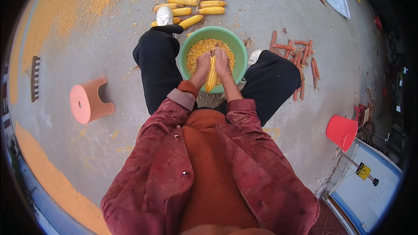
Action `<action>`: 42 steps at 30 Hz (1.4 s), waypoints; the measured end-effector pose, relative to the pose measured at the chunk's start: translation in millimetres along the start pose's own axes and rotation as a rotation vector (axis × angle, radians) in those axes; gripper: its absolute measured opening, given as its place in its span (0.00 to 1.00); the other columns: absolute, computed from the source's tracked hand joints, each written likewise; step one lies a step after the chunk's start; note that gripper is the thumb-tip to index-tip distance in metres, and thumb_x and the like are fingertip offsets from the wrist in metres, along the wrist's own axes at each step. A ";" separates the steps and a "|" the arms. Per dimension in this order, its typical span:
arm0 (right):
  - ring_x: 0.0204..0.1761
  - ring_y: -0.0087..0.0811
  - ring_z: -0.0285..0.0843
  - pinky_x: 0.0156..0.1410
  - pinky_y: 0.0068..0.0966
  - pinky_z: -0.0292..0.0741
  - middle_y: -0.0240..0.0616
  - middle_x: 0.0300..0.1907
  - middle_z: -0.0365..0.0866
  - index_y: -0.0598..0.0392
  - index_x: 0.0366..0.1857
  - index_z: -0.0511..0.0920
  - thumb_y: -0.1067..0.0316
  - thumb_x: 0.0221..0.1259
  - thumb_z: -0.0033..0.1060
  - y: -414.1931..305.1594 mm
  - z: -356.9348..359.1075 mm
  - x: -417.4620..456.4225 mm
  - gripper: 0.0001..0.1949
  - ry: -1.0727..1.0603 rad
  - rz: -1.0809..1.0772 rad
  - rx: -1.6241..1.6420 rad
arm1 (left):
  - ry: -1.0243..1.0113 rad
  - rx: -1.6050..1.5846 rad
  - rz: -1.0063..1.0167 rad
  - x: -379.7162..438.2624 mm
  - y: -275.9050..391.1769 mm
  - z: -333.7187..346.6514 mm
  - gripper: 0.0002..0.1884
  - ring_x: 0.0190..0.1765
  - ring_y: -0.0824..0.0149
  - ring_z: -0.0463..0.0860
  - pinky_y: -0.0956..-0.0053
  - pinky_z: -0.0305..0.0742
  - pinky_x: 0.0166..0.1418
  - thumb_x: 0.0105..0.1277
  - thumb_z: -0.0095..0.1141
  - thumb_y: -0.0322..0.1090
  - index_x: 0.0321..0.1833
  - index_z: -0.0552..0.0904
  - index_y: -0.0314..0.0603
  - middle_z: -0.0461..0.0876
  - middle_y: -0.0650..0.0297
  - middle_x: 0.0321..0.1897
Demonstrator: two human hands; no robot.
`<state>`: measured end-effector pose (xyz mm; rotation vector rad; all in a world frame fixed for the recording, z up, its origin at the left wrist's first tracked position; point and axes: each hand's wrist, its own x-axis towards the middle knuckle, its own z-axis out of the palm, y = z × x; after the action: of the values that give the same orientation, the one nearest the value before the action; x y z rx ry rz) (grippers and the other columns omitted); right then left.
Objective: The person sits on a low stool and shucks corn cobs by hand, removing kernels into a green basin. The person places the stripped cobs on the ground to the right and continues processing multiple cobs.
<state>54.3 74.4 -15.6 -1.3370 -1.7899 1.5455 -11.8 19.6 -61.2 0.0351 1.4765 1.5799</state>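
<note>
Between my knees stands a green plastic basin (pixel 240 44), part filled with loose yellow corn kernels (pixel 200 45). Over it, my left hand (pixel 203 65) and my right hand (pixel 222 63) grip one ear of corn (pixel 212 75) from both sides. The ear's near end points towards me, past the basin's near rim. Its far end is mostly hidden by my fingers, and a small dark tip shows between them. Any kernels under my palms are out of sight.
Several whole corn ears (pixel 183 1) lie beyond the basin, by my left shoe (pixel 164 15). Bare reddish cobs (pixel 305 52) are heaped at the right. A pink stool (pixel 93 99) lies on its side at left. Kernels (pixel 75 0) cover the far-left floor; a red bucket (pixel 341 133) is at right.
</note>
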 end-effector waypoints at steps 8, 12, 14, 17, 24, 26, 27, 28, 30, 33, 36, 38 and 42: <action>0.38 0.30 0.74 0.47 0.29 0.72 0.39 0.35 0.77 0.62 0.38 0.75 0.52 0.72 0.36 4.0 -10.3 12.8 0.21 -0.013 0.114 0.528 | -0.190 -0.314 -0.131 -22.3 33.1 16.9 0.19 0.47 0.67 0.80 0.74 0.75 0.53 0.73 0.44 0.39 0.57 0.76 0.32 0.80 0.58 0.48; 0.38 0.31 0.74 0.48 0.29 0.72 0.40 0.36 0.76 0.62 0.38 0.74 0.53 0.72 0.39 -1.7 -11.9 12.5 0.19 0.009 0.147 0.632 | -0.332 0.112 -0.038 -15.4 29.1 8.2 0.22 0.50 0.71 0.77 0.76 0.72 0.55 0.72 0.48 0.43 0.57 0.76 0.30 0.78 0.60 0.51; 0.39 0.31 0.74 0.48 0.29 0.72 0.41 0.36 0.76 0.62 0.39 0.74 0.53 0.72 0.40 -4.6 -10.3 12.2 0.19 0.014 0.152 0.641 | -0.314 0.145 0.058 -12.2 21.8 6.5 0.21 0.51 0.72 0.76 0.76 0.72 0.56 0.72 0.48 0.42 0.57 0.76 0.29 0.78 0.60 0.51; 0.40 0.32 0.75 0.48 0.28 0.73 0.42 0.38 0.76 0.63 0.41 0.74 0.52 0.72 0.41 -4.5 -9.3 10.8 0.20 0.004 0.156 0.626 | -0.261 0.084 0.089 -18.7 24.2 11.9 0.21 0.51 0.71 0.76 0.76 0.71 0.56 0.73 0.46 0.41 0.58 0.75 0.29 0.78 0.59 0.50; 0.41 0.31 0.77 0.49 0.28 0.72 0.44 0.38 0.79 0.64 0.47 0.72 0.46 0.70 0.41 5.0 -5.8 12.4 0.26 0.001 0.054 0.328 | -0.181 -0.033 -0.060 -8.6 11.7 7.6 0.18 0.51 0.69 0.77 0.74 0.72 0.56 0.72 0.42 0.33 0.59 0.74 0.30 0.77 0.57 0.52; 0.41 0.31 0.77 0.49 0.28 0.72 0.44 0.36 0.80 0.63 0.47 0.72 0.45 0.70 0.41 -0.6 -5.1 10.5 0.26 -0.019 0.082 0.359 | -0.160 -0.064 -0.082 -14.6 16.9 9.5 0.17 0.51 0.68 0.78 0.73 0.73 0.55 0.71 0.42 0.32 0.58 0.74 0.30 0.77 0.56 0.52; 0.40 0.31 0.77 0.48 0.28 0.73 0.44 0.36 0.80 0.63 0.47 0.72 0.45 0.70 0.41 -2.0 -5.7 11.1 0.25 -0.025 0.117 0.401 | -0.150 -0.078 -0.092 -17.1 18.9 9.6 0.17 0.50 0.67 0.78 0.73 0.73 0.55 0.71 0.41 0.32 0.58 0.74 0.31 0.77 0.55 0.52; 0.40 0.31 0.77 0.47 0.28 0.73 0.44 0.35 0.80 0.63 0.47 0.72 0.45 0.70 0.41 -3.4 -6.2 11.3 0.25 -0.031 0.151 0.443 | -0.170 -0.183 -0.117 -14.6 16.9 9.7 0.17 0.50 0.66 0.78 0.72 0.74 0.54 0.71 0.42 0.32 0.57 0.75 0.31 0.77 0.54 0.51; 0.38 0.32 0.78 0.46 0.29 0.73 0.45 0.36 0.80 0.62 0.47 0.73 0.45 0.70 0.41 -7.7 -8.7 9.9 0.25 -0.043 0.169 0.493 | -0.208 -0.395 -0.166 -14.8 22.9 13.9 0.16 0.49 0.64 0.79 0.70 0.75 0.53 0.70 0.42 0.32 0.56 0.75 0.32 0.78 0.53 0.49; 0.35 0.32 0.78 0.43 0.29 0.74 0.46 0.35 0.80 0.61 0.45 0.72 0.45 0.69 0.41 -4.8 -11.4 11.7 0.24 -0.027 0.149 0.505 | -0.074 -0.342 -0.341 -24.5 41.5 17.5 0.15 0.47 0.62 0.81 0.69 0.76 0.51 0.70 0.42 0.31 0.55 0.76 0.31 0.79 0.53 0.46; 0.33 0.32 0.79 0.42 0.29 0.75 0.45 0.33 0.80 0.61 0.42 0.72 0.46 0.69 0.41 6.4 -14.5 21.1 0.23 0.057 0.137 0.424 | -0.208 -0.326 -0.191 -21.8 33.8 11.4 0.15 0.44 0.64 0.81 0.70 0.77 0.49 0.70 0.44 0.32 0.55 0.75 0.30 0.80 0.55 0.45; 0.32 0.32 0.79 0.41 0.29 0.75 0.45 0.31 0.79 0.62 0.42 0.72 0.47 0.69 0.42 13.9 -18.9 25.5 0.23 0.103 0.146 0.407 | -0.300 -0.150 -0.171 -17.5 23.4 8.9 0.17 0.45 0.64 0.81 0.71 0.77 0.50 0.71 0.46 0.35 0.56 0.74 0.30 0.80 0.55 0.46; 0.30 0.33 0.78 0.39 0.30 0.75 0.45 0.29 0.79 0.65 0.42 0.71 0.46 0.68 0.43 8.6 -19.0 23.5 0.25 0.107 0.178 0.507 | -0.378 -0.057 -0.198 -15.1 16.0 4.8 0.19 0.48 0.66 0.80 0.72 0.76 0.54 0.72 0.47 0.38 0.59 0.72 0.30 0.79 0.56 0.49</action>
<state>62.4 103.6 -24.1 -1.3118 -1.1293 1.8226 -10.0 16.6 -38.9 0.1426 1.1049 1.3668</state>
